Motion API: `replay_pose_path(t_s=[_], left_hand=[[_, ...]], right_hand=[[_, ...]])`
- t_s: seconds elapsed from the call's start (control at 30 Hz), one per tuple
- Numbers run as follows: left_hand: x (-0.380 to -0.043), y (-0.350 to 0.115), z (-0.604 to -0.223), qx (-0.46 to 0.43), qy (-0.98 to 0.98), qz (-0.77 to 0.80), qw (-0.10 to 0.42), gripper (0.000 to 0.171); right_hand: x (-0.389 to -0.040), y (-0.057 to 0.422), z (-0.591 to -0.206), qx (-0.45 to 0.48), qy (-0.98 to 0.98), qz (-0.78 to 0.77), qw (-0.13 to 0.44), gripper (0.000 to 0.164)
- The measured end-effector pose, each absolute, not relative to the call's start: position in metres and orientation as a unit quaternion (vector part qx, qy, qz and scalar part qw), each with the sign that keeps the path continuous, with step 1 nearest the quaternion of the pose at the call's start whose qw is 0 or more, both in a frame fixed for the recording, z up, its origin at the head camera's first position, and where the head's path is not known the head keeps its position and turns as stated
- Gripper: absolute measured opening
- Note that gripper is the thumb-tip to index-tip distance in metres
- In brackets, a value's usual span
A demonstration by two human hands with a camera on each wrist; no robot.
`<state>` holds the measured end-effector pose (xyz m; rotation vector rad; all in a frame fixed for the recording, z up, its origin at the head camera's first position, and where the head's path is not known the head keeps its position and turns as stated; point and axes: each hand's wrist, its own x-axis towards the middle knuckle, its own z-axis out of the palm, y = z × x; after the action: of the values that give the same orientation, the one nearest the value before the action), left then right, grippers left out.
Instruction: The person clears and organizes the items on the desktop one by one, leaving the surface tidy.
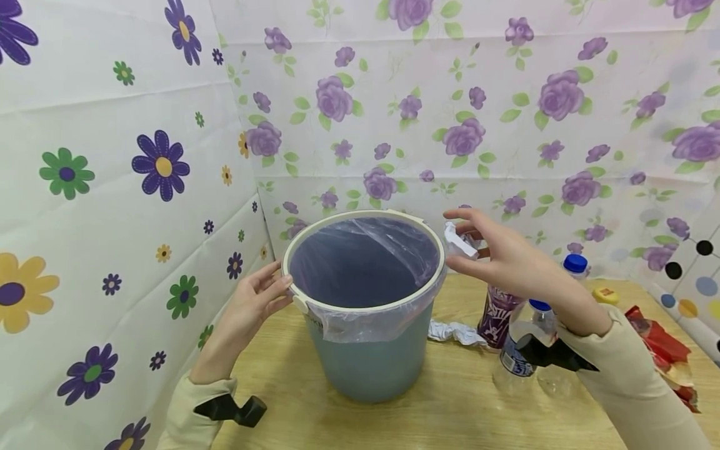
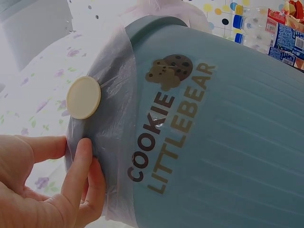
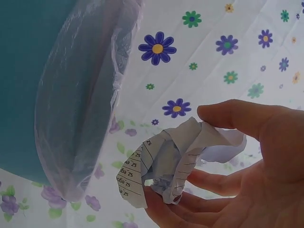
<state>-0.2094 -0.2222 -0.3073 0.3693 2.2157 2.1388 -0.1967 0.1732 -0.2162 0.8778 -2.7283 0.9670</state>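
A blue-grey trash can [image 1: 371,362] with a cream rim and a clear plastic liner [image 1: 365,325] folded over its edge stands upright on the wooden table. At its left side my left hand [image 1: 250,312] pinches the rim, thumb on top and fingers below. In the left wrist view those fingers press the liner beside a round cream knob [image 2: 83,98]. My right hand [image 1: 506,253] holds a crumpled piece of paper [image 3: 166,161] with printed lines, just outside the rim on the right. Another crumpled paper [image 1: 457,333] lies on the table under that hand.
Right of the can stand a purple-labelled bottle [image 1: 495,315] and clear plastic bottles with blue caps [image 1: 575,262], partly behind my right forearm. Farther right are a yellow round item [image 1: 605,295] and a red wrapper [image 1: 664,344]. Flowered sheets hang at the left and back.
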Motion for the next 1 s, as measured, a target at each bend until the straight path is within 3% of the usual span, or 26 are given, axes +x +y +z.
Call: replay_pose_path(t_s=[0.4,0.73,1.0], left_hand=[[-0.208,-0.222,-0.308,0.109,0.718,0.688,0.017,0.069],[-0.209,-0.222,-0.31,0.112,0.718,0.687,0.019,0.067],[-0.209,-0.222,-0.309,0.113,0.714,0.691,0.015,0.067]], right_hand=[[-0.217,0.156,-0.207,0.303,-0.895,0.32,0.074,0.06],[-0.233,0.132,-0.209,0.379,-0.871,0.263,0.168,0.056],[-0.234,0.12,-0.204,0.411,-0.857,0.277,0.139,0.056]])
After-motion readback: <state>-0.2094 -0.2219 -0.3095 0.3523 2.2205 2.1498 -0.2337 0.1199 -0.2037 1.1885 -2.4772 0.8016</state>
